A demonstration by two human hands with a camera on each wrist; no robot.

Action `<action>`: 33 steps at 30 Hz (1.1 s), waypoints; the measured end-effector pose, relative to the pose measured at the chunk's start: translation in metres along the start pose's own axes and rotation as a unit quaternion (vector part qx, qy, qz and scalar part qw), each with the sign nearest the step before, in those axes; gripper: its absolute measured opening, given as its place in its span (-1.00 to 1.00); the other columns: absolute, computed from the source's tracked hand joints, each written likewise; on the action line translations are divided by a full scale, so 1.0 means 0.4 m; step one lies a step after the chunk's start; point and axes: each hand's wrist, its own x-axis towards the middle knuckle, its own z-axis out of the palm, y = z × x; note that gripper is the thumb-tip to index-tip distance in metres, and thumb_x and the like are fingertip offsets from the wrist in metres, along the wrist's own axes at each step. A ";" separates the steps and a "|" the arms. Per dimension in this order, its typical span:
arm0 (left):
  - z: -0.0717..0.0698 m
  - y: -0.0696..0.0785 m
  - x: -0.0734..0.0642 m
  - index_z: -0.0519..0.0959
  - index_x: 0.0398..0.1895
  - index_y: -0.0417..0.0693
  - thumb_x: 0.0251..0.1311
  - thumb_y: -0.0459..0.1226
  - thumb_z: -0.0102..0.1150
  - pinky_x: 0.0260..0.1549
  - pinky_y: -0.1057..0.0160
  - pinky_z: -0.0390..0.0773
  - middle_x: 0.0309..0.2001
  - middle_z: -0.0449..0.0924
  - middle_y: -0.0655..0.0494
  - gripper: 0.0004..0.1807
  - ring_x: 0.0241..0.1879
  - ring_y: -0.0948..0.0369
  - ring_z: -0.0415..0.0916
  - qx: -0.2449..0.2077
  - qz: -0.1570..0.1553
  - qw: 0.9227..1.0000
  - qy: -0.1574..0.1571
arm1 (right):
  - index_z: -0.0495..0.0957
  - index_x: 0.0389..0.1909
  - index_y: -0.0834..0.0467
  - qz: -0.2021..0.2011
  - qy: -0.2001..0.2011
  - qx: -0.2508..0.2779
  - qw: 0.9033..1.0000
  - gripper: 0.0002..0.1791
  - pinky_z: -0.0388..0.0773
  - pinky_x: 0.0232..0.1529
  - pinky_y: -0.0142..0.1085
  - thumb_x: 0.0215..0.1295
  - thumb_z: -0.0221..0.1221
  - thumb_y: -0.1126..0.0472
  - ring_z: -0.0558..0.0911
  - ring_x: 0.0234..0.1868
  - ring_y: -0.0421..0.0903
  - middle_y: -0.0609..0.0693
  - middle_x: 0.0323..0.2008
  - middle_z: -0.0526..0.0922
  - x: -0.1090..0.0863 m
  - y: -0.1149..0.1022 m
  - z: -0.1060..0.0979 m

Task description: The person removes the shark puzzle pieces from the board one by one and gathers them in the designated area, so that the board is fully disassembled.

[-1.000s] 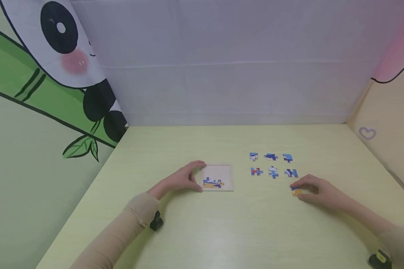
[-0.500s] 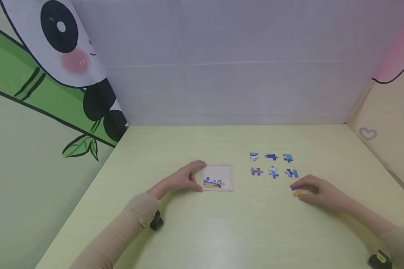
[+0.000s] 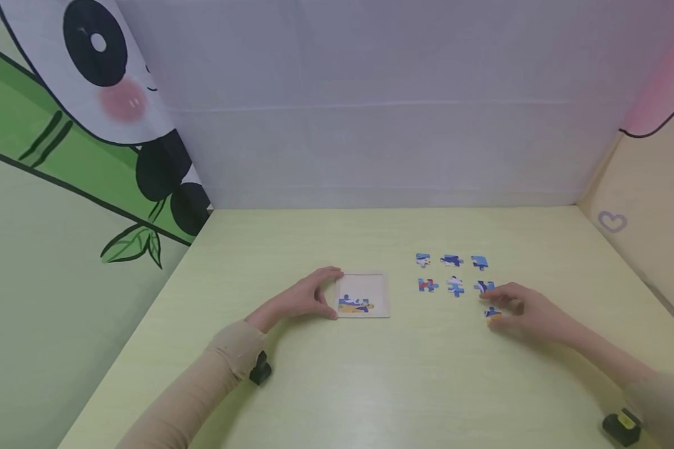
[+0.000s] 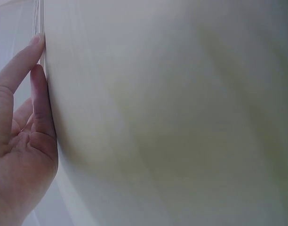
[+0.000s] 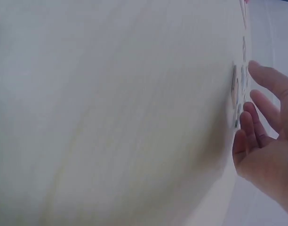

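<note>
My left hand (image 3: 303,297) holds the left side of a small square puzzle tray (image 3: 365,285), thumb at the near corner and fingertips at the far one. A few joined pieces (image 3: 355,304) in blue, white and yellow lie in the tray's lower left. Over on the right, my right hand (image 3: 530,315) has thumb and index finger spread apart. Between them on the table is a blue-and-yellow puzzle piece (image 3: 492,313), its near part covered by the thumb. The index fingertip is right at a blue-and-white piece (image 3: 483,286). In the right wrist view the fingers (image 5: 271,80) are loosely bent beside the pieces.
Several loose puzzle pieces lie in two rows between tray and right hand, among them a red-and-blue piece (image 3: 427,285) and a dark blue one (image 3: 452,260). A pale wall (image 3: 393,156) stands behind the wooden table (image 3: 314,386).
My right hand has moved slightly up and left, its index finger leaving the blue-and-yellow piece and reaching the row above. More of that piece's blue top shows. The left hand stays still.
</note>
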 end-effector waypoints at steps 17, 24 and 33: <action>-0.004 0.006 -0.003 0.15 0.52 0.07 -0.02 -0.20 0.53 -0.20 0.34 0.49 0.60 -0.10 0.05 0.03 -0.36 0.28 0.55 0.004 -0.003 1.000 -0.003 | 0.53 0.20 0.06 -0.101 0.025 0.066 0.992 -0.48 0.50 0.01 -0.08 0.20 0.37 0.11 0.55 0.04 0.08 0.08 0.13 0.64 0.150 -0.197 0.052; -0.004 0.014 -0.008 0.15 0.53 0.05 -0.02 -0.22 0.52 -0.18 0.33 0.49 0.60 -0.10 0.03 0.03 -0.35 0.28 0.55 0.001 -0.004 1.000 -0.004 | 0.54 0.17 0.07 -0.138 0.032 0.089 0.986 -0.50 0.54 -0.05 -0.06 0.18 0.36 0.23 0.58 0.01 0.10 0.13 0.06 0.63 0.213 -0.276 0.121; -0.005 0.013 -0.007 0.17 0.52 0.10 -0.02 -0.20 0.52 -0.21 0.32 0.50 0.59 -0.05 0.08 0.02 -0.36 0.27 0.53 0.002 -0.011 1.000 -0.001 | 0.56 0.14 0.08 -0.156 0.025 0.086 0.984 -0.54 0.51 -0.02 -0.21 0.19 0.34 0.25 0.59 -0.03 -0.07 0.03 0.02 0.66 0.258 -0.342 0.227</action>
